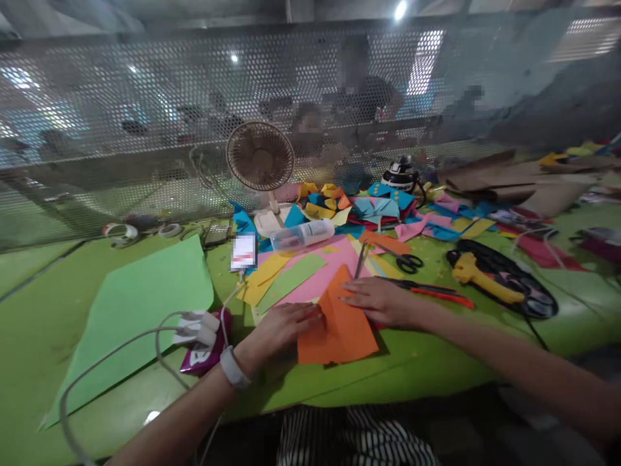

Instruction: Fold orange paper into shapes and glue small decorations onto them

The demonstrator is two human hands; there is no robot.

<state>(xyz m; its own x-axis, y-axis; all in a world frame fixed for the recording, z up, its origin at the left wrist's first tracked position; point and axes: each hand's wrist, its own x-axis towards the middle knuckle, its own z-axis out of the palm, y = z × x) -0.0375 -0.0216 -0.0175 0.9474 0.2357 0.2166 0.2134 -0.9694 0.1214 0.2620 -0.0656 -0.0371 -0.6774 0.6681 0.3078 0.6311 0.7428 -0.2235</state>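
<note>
A folded sheet of orange paper lies on the table in front of me, its top coming to a point. My left hand rests at the paper's left edge, fingers stretched out and touching it. From the right, my right hand lies over the paper's upper right edge with its fingers spread. Neither hand is wrapped round anything, and the undersides of the fingers are hidden. Beneath and behind the orange paper are a pink sheet, a light green strip and yellow paper.
A large green sheet and a white plug adapter with cables lie left. Behind are a small fan, a plastic bottle and folded paper pieces. Scissors, and a yellow-handled tool on a black case lie right.
</note>
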